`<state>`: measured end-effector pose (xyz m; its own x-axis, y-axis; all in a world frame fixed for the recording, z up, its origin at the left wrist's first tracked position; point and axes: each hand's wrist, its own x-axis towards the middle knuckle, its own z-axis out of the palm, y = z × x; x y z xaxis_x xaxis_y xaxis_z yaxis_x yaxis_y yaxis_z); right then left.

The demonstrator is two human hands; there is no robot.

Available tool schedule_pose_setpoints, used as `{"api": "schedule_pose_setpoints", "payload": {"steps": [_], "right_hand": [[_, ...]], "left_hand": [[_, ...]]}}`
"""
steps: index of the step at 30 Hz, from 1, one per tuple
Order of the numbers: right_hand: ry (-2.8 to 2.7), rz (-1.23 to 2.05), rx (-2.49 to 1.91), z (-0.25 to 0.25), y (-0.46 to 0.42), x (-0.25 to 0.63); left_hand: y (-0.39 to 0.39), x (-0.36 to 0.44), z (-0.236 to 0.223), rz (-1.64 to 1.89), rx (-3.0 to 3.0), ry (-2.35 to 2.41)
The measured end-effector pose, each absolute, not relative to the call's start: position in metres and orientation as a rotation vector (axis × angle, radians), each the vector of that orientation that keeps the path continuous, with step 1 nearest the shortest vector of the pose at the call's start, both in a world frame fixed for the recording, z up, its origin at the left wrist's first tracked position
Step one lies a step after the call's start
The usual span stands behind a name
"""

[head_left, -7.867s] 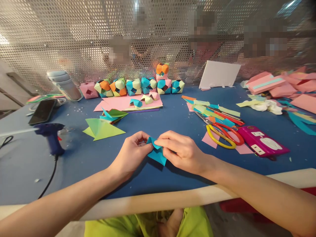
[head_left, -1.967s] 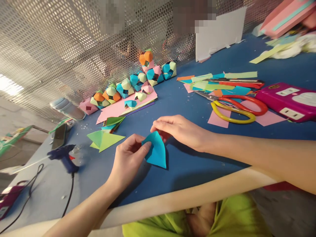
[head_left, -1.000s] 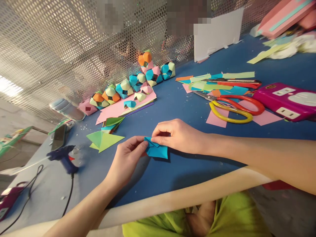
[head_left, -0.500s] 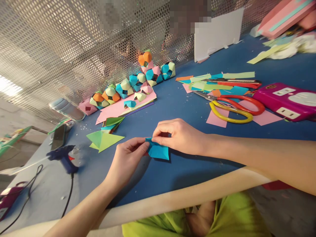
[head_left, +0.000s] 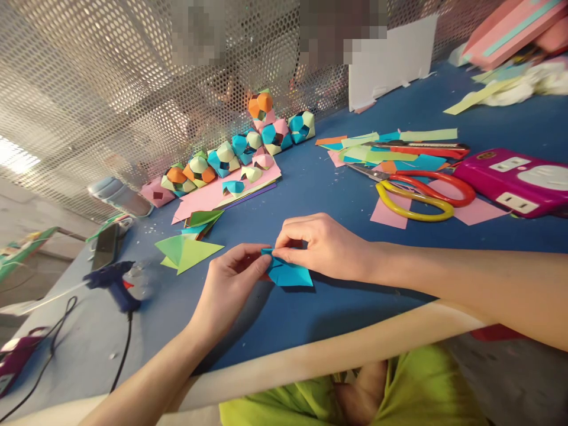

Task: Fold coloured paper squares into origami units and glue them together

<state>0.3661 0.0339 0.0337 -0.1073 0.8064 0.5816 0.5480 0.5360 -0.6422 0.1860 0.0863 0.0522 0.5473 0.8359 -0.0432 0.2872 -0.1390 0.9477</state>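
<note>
A small blue piece of folded paper [head_left: 290,274] is held just above the blue table [head_left: 266,331], near its front edge. My left hand [head_left: 233,278] pinches its left corner between thumb and fingers. The fingertips of my right hand [head_left: 317,245] are closed on its upper edge, close to my left thumb. Parts of the paper's top are hidden by my fingers. Left of my hands lie green folded papers [head_left: 195,251].
Multicoloured paper balls [head_left: 224,160] line the mesh wall. Scissors [head_left: 412,192], paper strips [head_left: 381,154] and a magenta power strip [head_left: 515,183] lie at right. A glue gun [head_left: 115,284] with its cord, a phone [head_left: 106,244] and a bottle [head_left: 119,196] are at left.
The blue paper has turned slightly, its free lower corner swinging to the right. Both hands keep their grip in nearly the same place.
</note>
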Motion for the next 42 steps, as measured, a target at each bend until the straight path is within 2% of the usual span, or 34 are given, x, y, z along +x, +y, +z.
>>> {"api": "schedule_pose_setpoints", "payload": {"steps": [14, 30, 36, 42], "right_hand": [[-1.742, 0.448, -1.263, 0.0428, 0.0314, 0.3661], [-1.876, 0.405, -1.201, 0.0382, 0.0346, 0.3704], [-1.829, 0.408, -1.225, 0.0427, 0.0332, 0.3710], [-1.914, 0.272, -1.190, 0.0410, 0.0342, 0.3735]], "left_hand": [[0.0889, 0.1829, 0.0495, 0.815, 1.655, 0.925], [0.0877, 0.1871, 0.0569, 0.688, 1.826, 0.991], [0.0905, 0.1873, 0.0535, 0.705, 1.714, 0.991], [0.0914, 0.1884, 0.0523, 0.693, 1.564, 0.954]]}}
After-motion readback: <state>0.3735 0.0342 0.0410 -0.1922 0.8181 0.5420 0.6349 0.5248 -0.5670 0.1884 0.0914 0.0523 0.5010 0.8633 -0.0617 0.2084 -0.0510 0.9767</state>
